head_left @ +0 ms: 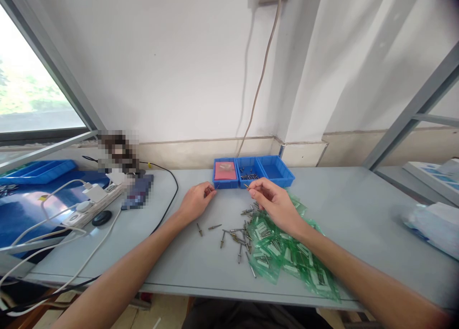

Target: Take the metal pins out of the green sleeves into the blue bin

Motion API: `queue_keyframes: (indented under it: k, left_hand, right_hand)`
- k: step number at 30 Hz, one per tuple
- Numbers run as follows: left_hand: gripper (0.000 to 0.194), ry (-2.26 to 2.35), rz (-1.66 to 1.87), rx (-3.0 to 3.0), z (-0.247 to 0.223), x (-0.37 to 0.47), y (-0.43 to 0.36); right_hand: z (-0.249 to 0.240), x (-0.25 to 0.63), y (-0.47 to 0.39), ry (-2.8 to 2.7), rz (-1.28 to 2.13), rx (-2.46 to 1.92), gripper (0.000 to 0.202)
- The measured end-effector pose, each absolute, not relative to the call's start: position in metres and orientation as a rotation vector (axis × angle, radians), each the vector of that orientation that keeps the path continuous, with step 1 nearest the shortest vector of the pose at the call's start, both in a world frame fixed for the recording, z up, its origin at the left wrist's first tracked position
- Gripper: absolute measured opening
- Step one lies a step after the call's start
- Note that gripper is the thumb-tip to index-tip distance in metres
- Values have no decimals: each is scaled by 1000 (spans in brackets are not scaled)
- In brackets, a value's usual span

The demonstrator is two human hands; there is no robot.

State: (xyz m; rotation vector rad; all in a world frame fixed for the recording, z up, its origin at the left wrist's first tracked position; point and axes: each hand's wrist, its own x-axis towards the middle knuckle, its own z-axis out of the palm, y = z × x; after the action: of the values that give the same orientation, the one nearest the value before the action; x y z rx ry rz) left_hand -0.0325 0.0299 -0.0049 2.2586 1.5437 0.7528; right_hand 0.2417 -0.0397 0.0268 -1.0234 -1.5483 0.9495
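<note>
1. The table point(344, 214) carries all of these things; its far edge runs along the wall.
2. The green bags point(287, 252) lie in a heap right of the middle, reaching close to the near edge. If the right forearm sweeps low, some bags could be pushed over this edge.
3. The three blue trays point(283, 181) stand side by side near the far edge. The left one holds a red block point(225, 172), the middle one small dark parts point(249, 176). A knock from a wrist could mix these.
4. The right hand point(274, 202) is closed in a pinch on a small brass-coloured piece point(247, 186), before the middle tray. Such a narrow grip may let it slip.
5. The left hand point(195, 200) has its fingertips together at the left tray's front; a thin piece point(217, 187) seems to be between them.
6. The loose metal pins point(222, 239) lie left of the bags, where a sleeve or palm could roll them.
</note>
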Motion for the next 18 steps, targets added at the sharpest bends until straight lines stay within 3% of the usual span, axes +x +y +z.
queue_keyframes:
  k: [18]
  left_hand:
    - [14,1556,711,2287,-2,-32,28]
  right_hand:
    - [30,240,-42,-1544,949,-1031,23]
